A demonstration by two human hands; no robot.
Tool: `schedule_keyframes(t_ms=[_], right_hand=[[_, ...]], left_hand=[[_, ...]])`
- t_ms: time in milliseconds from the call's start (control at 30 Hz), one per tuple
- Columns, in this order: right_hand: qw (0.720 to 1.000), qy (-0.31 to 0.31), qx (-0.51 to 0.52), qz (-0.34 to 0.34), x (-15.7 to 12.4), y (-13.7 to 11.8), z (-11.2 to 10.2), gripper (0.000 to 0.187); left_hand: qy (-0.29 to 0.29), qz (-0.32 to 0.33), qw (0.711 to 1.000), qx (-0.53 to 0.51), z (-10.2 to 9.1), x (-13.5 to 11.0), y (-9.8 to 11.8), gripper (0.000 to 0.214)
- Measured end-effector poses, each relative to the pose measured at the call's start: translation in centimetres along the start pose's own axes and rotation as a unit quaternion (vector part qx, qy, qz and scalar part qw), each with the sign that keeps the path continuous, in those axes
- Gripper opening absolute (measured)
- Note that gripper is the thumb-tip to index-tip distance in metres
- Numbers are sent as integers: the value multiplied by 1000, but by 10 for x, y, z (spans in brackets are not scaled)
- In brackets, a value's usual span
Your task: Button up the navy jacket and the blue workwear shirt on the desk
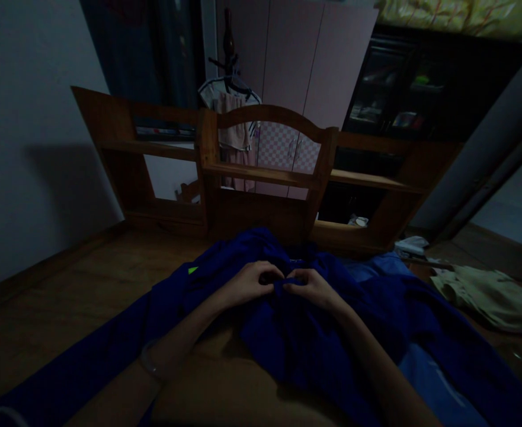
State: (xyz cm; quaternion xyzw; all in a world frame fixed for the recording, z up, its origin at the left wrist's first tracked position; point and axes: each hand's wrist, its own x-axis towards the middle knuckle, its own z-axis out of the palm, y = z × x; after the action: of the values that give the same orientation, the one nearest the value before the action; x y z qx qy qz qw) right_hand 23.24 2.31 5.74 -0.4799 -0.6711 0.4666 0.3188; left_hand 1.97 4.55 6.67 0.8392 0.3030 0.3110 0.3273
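A dark blue long-sleeved garment (265, 338) lies spread over the wooden surface, its sleeves reaching out to the lower left and lower right. Near its upper middle, my left hand (252, 281) pinches the cloth between thumb and fingers. Close beside it, my right hand (311, 287) pinches the same garment, the fingertips of both hands almost meeting. Whatever small part lies between the fingertips is too dark to make out. A small bright green patch (192, 270) shows on the garment left of my hands.
A wooden shelf unit (261, 172) stands behind the surface (122, 267). Lighter blue cloth (438, 379) lies partly under the garment, with folded pale cloth (496, 296) at the right. Beyond are a clothes stand (229, 44), a pink wardrobe (291, 59) and a dark cabinet (420, 83).
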Motion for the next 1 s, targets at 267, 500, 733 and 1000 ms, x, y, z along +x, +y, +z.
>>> schedule_keyframes(t_ms=[267, 500, 733, 1000], right_hand=[[994, 47, 28, -92, 2, -5, -3, 32], [985, 122, -11, -123, 6, 2, -4, 32], [985, 94, -51, -139, 2, -4, -4, 29], [991, 71, -27, -111, 4, 1, -7, 32]], left_hand=[[56, -91, 988, -115, 9, 1, 14, 26], [148, -105, 944, -275, 26, 11, -4, 34], [91, -172, 946, -258, 17, 6, -6, 45], [30, -173, 950, -256, 17, 4, -8, 48]])
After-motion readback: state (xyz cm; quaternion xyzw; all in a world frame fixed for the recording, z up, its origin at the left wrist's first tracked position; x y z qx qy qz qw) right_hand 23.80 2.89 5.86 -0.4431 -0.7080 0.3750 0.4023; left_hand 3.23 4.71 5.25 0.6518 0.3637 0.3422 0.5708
